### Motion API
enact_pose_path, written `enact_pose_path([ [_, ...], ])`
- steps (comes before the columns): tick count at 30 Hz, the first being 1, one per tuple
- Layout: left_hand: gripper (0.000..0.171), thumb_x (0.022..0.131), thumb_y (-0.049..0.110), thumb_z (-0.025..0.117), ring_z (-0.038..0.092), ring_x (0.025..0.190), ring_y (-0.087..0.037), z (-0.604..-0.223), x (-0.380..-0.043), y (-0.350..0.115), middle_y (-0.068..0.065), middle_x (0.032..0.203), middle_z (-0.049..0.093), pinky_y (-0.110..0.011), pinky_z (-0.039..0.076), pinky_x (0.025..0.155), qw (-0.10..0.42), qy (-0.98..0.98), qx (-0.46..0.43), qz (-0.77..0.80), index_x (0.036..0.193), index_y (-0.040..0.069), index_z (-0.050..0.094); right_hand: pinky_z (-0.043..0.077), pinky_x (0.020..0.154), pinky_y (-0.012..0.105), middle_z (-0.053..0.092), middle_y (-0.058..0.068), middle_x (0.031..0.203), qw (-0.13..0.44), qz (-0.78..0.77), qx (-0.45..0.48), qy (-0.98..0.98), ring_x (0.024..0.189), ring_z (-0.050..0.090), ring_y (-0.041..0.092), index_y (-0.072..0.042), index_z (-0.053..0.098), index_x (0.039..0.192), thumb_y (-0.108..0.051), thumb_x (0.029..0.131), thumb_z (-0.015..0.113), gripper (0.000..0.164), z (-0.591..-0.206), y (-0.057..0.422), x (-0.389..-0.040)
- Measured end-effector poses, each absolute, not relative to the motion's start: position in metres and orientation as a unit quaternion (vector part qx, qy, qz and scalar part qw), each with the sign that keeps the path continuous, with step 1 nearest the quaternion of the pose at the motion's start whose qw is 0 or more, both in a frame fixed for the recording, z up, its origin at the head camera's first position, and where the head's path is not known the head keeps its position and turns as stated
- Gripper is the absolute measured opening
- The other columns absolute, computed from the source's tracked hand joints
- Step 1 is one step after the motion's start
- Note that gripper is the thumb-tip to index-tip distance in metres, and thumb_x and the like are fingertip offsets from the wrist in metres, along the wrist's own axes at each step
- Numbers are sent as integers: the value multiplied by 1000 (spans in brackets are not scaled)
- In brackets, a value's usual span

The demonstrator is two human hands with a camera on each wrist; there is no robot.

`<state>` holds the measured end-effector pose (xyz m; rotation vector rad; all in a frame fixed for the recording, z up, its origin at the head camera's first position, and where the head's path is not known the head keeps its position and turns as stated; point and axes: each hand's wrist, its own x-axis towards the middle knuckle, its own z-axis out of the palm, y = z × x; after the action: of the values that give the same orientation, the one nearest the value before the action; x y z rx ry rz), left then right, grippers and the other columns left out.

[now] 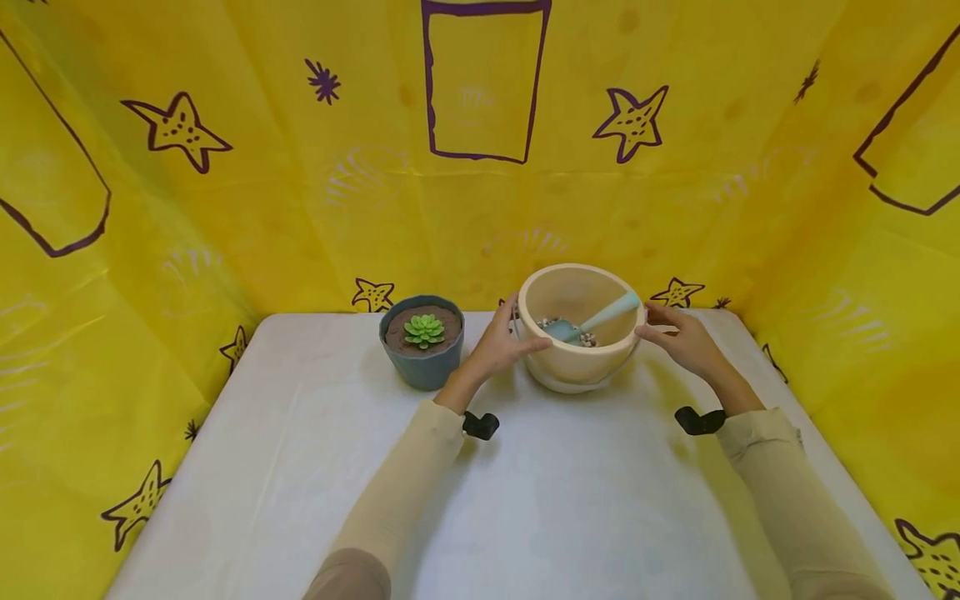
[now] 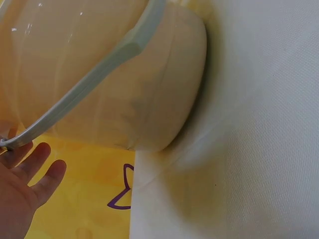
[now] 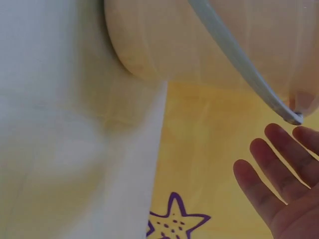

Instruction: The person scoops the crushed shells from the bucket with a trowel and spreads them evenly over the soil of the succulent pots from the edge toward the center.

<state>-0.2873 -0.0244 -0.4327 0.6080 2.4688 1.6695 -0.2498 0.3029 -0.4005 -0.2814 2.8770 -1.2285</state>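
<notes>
A cream bucket [image 1: 577,367] stands toward the back of the table, its pale handle [image 2: 84,92] hanging down across the front. Inside it lie a light-blue trowel [image 1: 611,310] and small pebbles [image 1: 587,340]. My left hand [image 1: 504,343] holds the bucket's left side near the rim, the thumb laid along the front edge. On the opposite side, my right hand [image 1: 684,335] grips the rim by the handle's joint with thumb and forefinger. Its other fingers [image 3: 274,172] are spread below the joint in the right wrist view. Whether the base is fully down is unclear.
A blue-grey pot [image 1: 422,367] with brown soil and a green succulent [image 1: 424,331] stands left of the bucket. The white table [image 1: 555,508] meets yellow cloth walls [image 1: 480,208] with purple drawings at the back and sides.
</notes>
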Motion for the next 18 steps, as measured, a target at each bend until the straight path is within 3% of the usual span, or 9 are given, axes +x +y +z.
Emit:
enact_pose_path([
  [13,108,71,62,77,40,136,-27,-434,-288,-21,-6,148,39,-56,38,110,42,820,188,540,155,27,20,48,89,61,54,32,132,-42,-338,-121,932,113,55,47,6,46,141,-33,100,55,57,-375,299,-259],
  [18,104,74,55,79,40,137,-27,-433,-286,-22,-5,149,39,-56,37,110,41,820,184,540,155,28,21,49,86,58,58,32,125,-68,-330,-132,932,107,56,45,6,55,134,-28,100,56,48,-373,295,-264],
])
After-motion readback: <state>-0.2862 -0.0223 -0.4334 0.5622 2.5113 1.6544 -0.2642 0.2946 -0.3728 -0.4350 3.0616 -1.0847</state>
